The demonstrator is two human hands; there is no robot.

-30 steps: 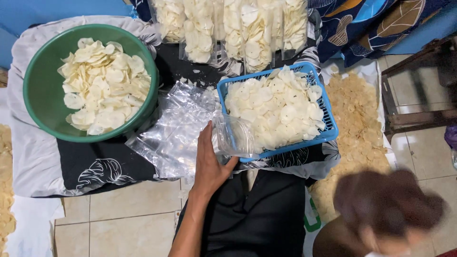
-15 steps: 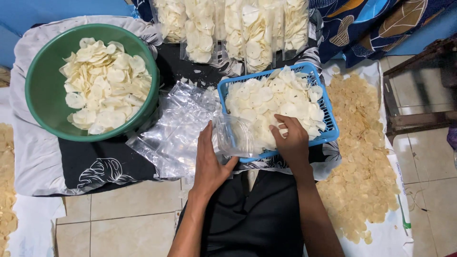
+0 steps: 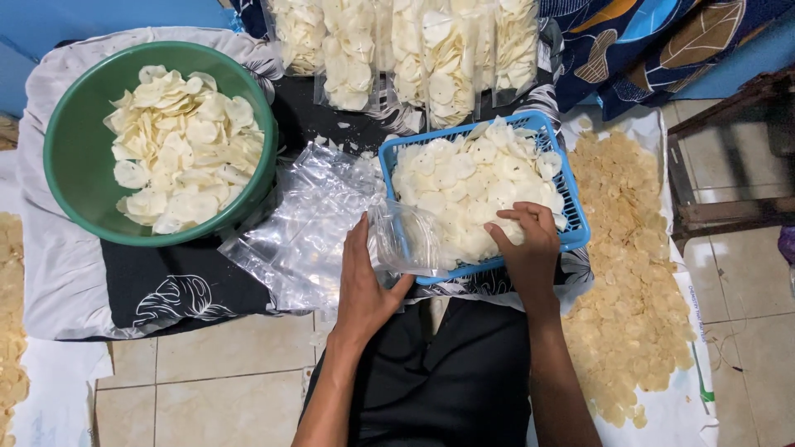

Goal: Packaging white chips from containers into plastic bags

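— Gripping the mouth of the small clear bag (image 3: 406, 238), our left hand (image 3: 363, 281) kept it propped open against the near-left corner of the blue basket (image 3: 573, 222), didn't it?

— Yes, thumb on one side of the bag, fingers on the other. Well out to the left of that grip sat the green bowl (image 3: 66, 157) heaped with pale chips (image 3: 184, 147), and just left of our fingers lay the loose pile of empty plastic bags (image 3: 302, 223) on the patterned cloth (image 3: 174, 285).

— And to the right of the held bag?

— Our right hand (image 3: 528, 244) was curled down into the white chips in the basket (image 3: 472, 186), fingers closed over a handful, as far as we could tell; how many chips it had gathered was hidden under the hand.

— So which step were we at?

— We judged it the scooping stage: the bag looked almost empty, so filling had barely begun. The next move called for carrying that handful a short way left to the bag's mouth without crushing the chips, while our left hand held the opening wide.

— Beyond the basket?

— The filled bags (image 3: 397, 50) stood in a row past both hands, and to the far right the yellowish chips (image 3: 625, 273) were spread on a sheet.
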